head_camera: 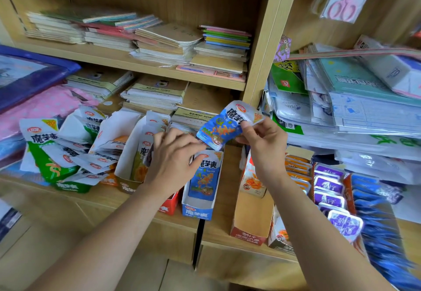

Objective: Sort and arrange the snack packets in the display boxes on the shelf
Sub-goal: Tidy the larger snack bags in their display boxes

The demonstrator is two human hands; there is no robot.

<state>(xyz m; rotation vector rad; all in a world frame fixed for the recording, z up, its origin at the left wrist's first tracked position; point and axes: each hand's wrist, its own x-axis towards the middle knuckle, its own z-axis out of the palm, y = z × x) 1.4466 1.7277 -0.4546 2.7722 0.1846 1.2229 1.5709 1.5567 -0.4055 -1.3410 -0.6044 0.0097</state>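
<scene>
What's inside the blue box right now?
One blue packet stands in the blue box, face forward. The left hand covers its top corner; anything behind it is hidden. The right hand holds a second packet above.

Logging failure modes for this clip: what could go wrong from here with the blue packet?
1. The right hand pinches the blue packet only near one end; it may slip and drop.
2. The blue display box sits at the shelf's front edge; a firm push could nudge it off.
3. The left hand lies over the red box beside it, so the packet might land in the wrong one.
</scene>
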